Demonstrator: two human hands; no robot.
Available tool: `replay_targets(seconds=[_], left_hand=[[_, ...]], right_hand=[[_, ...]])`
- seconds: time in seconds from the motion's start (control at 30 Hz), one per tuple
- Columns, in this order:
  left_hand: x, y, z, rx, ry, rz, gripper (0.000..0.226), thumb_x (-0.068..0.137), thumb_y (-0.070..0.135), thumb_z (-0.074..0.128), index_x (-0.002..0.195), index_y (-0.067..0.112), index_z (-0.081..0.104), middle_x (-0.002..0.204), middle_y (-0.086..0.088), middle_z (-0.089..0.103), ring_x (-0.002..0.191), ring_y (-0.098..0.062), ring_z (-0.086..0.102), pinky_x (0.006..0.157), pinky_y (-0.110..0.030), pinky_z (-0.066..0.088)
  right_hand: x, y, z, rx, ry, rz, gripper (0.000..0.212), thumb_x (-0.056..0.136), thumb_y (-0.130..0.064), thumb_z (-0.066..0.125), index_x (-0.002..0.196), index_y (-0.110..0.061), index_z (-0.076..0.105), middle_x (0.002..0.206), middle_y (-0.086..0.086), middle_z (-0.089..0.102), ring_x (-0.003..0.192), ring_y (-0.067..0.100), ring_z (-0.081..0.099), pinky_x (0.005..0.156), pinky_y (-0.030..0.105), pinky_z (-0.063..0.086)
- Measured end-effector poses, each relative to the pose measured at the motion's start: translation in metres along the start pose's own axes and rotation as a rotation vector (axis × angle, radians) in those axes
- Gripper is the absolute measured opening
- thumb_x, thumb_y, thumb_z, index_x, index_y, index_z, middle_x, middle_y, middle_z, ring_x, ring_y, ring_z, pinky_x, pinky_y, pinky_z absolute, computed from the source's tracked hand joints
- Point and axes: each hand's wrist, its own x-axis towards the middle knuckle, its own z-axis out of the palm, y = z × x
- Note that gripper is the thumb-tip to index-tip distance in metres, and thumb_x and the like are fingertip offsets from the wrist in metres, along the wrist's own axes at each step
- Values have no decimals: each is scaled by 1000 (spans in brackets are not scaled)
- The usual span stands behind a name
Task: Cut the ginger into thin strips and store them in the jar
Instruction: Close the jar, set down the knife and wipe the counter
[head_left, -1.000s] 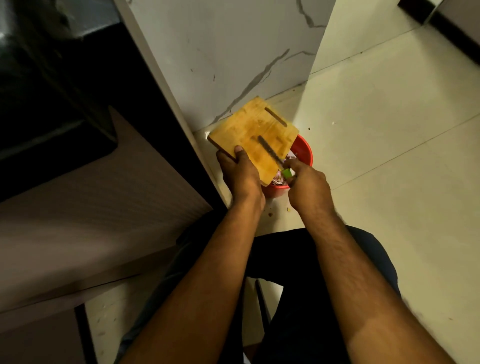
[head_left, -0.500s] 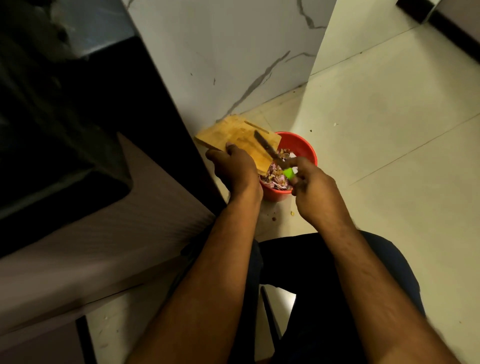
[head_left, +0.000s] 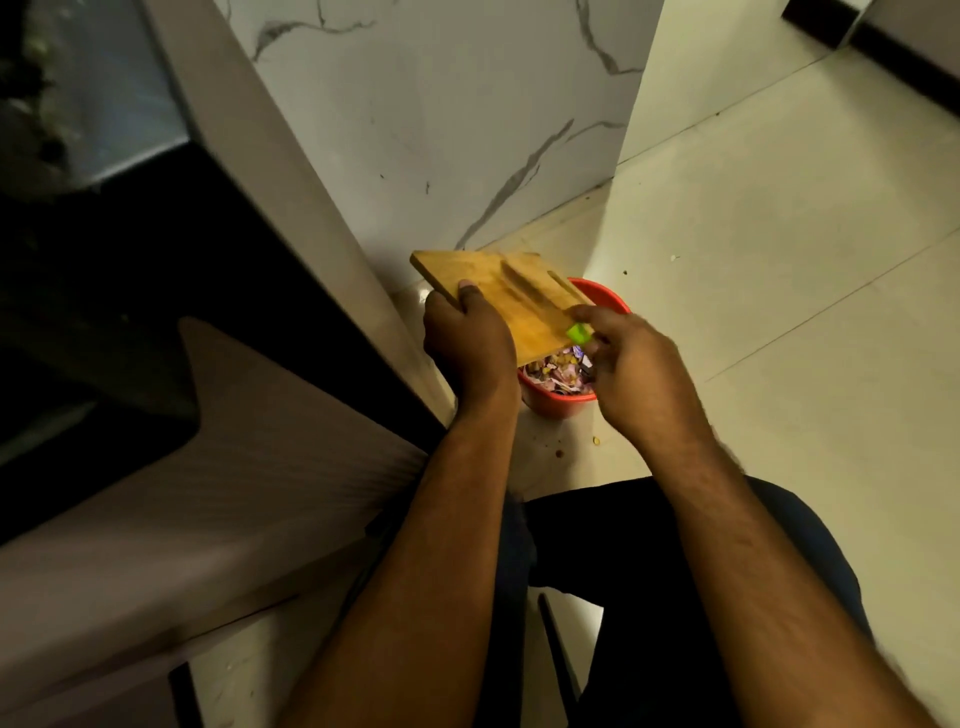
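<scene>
While the left hand (head_left: 467, 343) grips a flat wooden board (head_left: 519, 296), the right hand (head_left: 631, 374) holds a green-handled knife (head_left: 577, 331).

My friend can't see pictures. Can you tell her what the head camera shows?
A person's left hand holds a wooden cutting board over a red bin of scraps on the floor, while the right hand grips a green-handled knife against the board.

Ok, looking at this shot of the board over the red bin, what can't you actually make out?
Head view only:
- Knife: blade motion-blurred on the cutting board; right hand hides the handle but for a green bit.
- Red bin: board and both hands cover much of it; scraps too small to identify.
- Left hand: fingers hidden under the board.
- Ginger, jar: not in view.
</scene>
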Motion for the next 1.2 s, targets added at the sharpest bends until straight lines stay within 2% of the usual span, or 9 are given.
replay_targets(seconds=[0.2, 0.33, 0.43, 0.57, 0.67, 0.83, 0.97, 1.07, 1.2], left_hand=[[3, 1, 1, 12, 34, 70, 18, 104, 21, 49, 104, 6, 59, 99, -4, 62, 84, -15, 59, 72, -23, 47], [1, 2, 1, 19, 54, 126, 20, 105, 23, 48, 107, 5, 57, 97, 2, 55, 83, -11, 55, 64, -15, 41], [3, 1, 1, 22, 48, 94, 26, 106, 22, 47, 119, 1, 56, 101, 2, 52, 88, -11, 54, 70, -19, 43], [3, 1, 2, -1, 47, 68, 25, 106, 20, 46, 121, 2, 56, 104, 1, 56, 86, -8, 54, 57, -6, 41], [2, 4, 0, 2, 41, 81, 26, 106, 23, 46, 120, 3, 56, 103, 2, 54, 87, -10, 55, 67, -15, 44], [1, 6, -2, 65, 64, 145, 25, 106, 25, 46, 111, 3, 57, 97, 1, 56, 84, -14, 57, 65, -18, 42], [4, 4, -1, 85, 38, 132, 20, 105, 25, 47, 105, 6, 57, 94, 1, 56, 88, -20, 62, 76, -30, 49], [1, 6, -1, 106, 18, 135, 22, 105, 25, 47, 107, 7, 59, 96, 1, 59, 87, -18, 62, 73, -28, 47], [-1, 9, -1, 82, 9, 159, 20, 106, 27, 46, 109, 13, 59, 98, 4, 58, 86, -13, 61, 74, -25, 49]], right_hand=[[21, 9, 7, 84, -165, 329, 39, 96, -17, 54, 134, -26, 55, 116, 6, 62, 96, 23, 58, 74, 26, 41], [16, 3, 1, -301, -22, 243, 35, 91, -8, 56, 126, -12, 60, 109, 14, 65, 90, 29, 59, 68, 26, 38], [11, -14, -3, 35, -41, 112, 44, 91, -5, 57, 133, -17, 56, 124, 9, 60, 109, 27, 58, 84, 26, 43], [8, -6, -1, 134, -197, 49, 39, 96, -9, 51, 122, -35, 64, 98, -6, 60, 79, 8, 55, 71, 21, 46], [16, 7, 1, 160, -144, 163, 38, 94, -6, 52, 121, -28, 66, 92, -4, 63, 83, 19, 61, 75, 29, 48], [27, 14, 3, -263, -19, 264, 34, 90, -8, 57, 123, -16, 63, 102, 14, 66, 76, 24, 50, 67, 26, 39], [20, -6, 6, 22, 46, 1, 44, 91, -9, 56, 131, -27, 58, 110, 7, 61, 100, 25, 60, 88, 33, 49], [25, -11, 13, 93, -45, -179, 42, 92, -8, 55, 126, -32, 63, 103, -5, 52, 97, 15, 55, 84, 21, 41], [33, -3, 14, 149, -60, 12, 40, 92, -4, 52, 129, -18, 61, 110, -1, 56, 97, 13, 59, 82, 14, 42]])
